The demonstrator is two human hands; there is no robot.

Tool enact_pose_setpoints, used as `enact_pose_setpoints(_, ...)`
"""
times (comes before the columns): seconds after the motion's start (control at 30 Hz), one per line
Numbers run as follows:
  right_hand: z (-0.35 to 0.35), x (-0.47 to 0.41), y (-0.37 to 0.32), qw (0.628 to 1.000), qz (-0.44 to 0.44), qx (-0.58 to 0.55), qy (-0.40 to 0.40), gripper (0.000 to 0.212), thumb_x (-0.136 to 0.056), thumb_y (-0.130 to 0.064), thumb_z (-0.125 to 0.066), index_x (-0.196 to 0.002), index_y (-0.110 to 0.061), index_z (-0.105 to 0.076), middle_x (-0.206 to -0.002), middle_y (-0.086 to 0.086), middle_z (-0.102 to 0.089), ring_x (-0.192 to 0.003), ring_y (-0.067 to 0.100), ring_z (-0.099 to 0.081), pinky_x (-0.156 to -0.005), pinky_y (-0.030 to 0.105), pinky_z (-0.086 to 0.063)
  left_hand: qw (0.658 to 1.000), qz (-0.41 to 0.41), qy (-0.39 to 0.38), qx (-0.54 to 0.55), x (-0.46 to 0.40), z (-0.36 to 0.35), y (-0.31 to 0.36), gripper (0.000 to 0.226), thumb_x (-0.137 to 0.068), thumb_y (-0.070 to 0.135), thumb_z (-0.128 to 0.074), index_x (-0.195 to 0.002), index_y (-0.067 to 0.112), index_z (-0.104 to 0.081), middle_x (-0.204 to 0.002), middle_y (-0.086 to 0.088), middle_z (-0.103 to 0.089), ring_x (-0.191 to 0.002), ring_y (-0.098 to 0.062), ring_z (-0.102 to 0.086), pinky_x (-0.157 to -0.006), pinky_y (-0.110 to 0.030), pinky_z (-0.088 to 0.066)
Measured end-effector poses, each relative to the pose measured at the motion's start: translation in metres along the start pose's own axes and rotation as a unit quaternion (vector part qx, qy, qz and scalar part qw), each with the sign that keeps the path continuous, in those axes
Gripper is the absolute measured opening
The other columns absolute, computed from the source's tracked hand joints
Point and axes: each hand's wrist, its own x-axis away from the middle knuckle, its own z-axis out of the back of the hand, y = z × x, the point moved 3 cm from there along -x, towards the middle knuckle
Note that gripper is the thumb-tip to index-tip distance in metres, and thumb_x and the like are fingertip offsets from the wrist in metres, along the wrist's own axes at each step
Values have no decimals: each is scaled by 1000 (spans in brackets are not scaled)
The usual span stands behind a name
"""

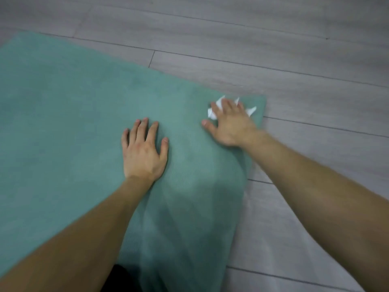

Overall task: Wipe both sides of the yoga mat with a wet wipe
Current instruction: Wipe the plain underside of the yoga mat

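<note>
Mat (63,114), teal, flat on grey plank floor (273,49), fills left + centre. Left hand (144,150) flat on mat, fingers spread, holds nothing. Right hand (228,123) w/ straight fingers presses white wipe (211,113) onto mat near far right corner. Dark patch at bottom edge, cannot tell what.

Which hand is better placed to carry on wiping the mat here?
Likely the right hand: it presses the wet wipe onto the yoga mat near its corner. The left hand lies flat, bare, steadying.
</note>
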Motion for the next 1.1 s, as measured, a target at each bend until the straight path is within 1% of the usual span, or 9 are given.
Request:
enact_pose_setpoints(0.13,-44,22,-27,999,11,-37,-9,100,-94,-86,-17,-169,-22,2,-174,17,16,-161,29,15,-131,46,7,999,2,27,-19,1,-2,-1,58,-101,51,-47,-150,21,-49,-161,-8,-43,-152,-29,-32,-127,-51,-18)
enact_pose_setpoints(0.3,-51,58,-76,983,178,-37,-4,98,-95,-83,-17,-169,-19,-13,-176,8,4,-163,19,8,-132,43,0,999,6,41,-7,3,2,1,55,-99,45,-50,-148,19,-54,-159,-8,-47,-150,-29,-37,-125,-52,-22)
enact_pose_setpoints(0.5,-26,33,19,996,-91,12,-2,100,-97,-81,-9,-168,-10,-2,-175,11,11,-162,24,13,-131,45,5,999,5,45,-19,1,2,3,55,-101,44,-47,-150,19,-52,-160,-8,-44,-151,-29,-35,-126,-51,-20)
enact_pose_setpoints(0.6,-47,76,-88,981,175,-81,-15,101,-97,-83,-24,-168,-12,-13,-177,8,0,-163,18,8,-131,44,-2,999,-3,52,-8,3,2,2,52,-99,36,-48,-148,18,-54,-159,-8,-46,-150,-30,-37,-124,-53,-23)
enact_pose_setpoints(0.67,-57,105,-108,963,257,-77,-16,96,-98,-79,-32,-167,-12,-21,-176,5,-9,-163,16,0,-131,44,-6,998,-11,59,-2,3,4,0,51,-98,30,-48,-147,17,-55,-159,-8,-47,-150,-29,-38,-124,-53,-24)
enact_pose_setpoints(0.73,-51,87,-51,984,158,-58,54,88,-101,-75,-27,-164,-14,-32,-175,6,-17,-163,19,-8,-131,47,-7,998,-16,60,0,2,4,0,51,-99,30,-46,-148,18,-54,-159,-7,-47,-150,-29,-37,-124,-53,-23)
enact_pose_setpoints(0.83,-20,46,57,997,-76,9,29,94,-97,-78,-6,-169,-17,-12,-177,5,2,-163,19,6,-132,45,4,998,-10,64,-6,1,2,-1,50,-100,31,-45,-148,19,-53,-159,-7,-46,-150,-29,-36,-125,-53,-22)
enact_pose_setpoints(0.9,-15,48,63,994,-101,-29,24,98,-95,-80,-3,-169,-16,-5,-176,5,9,-162,18,11,-132,44,4,998,-9,59,-4,2,2,0,51,-99,32,-44,-148,19,-53,-159,-7,-46,-150,-29,-36,-125,-52,-21)
enact_pose_setpoints(1.1,-57,178,-36,982,184,-44,-7,91,-101,-79,-23,-168,-18,-17,-177,1,-1,-163,15,5,-132,44,-6,998,-15,63,-8,2,2,1,50,-99,31,-43,-147,18,-53,-158,-10,-47,-149,-32,-38,-125,-53,-22)
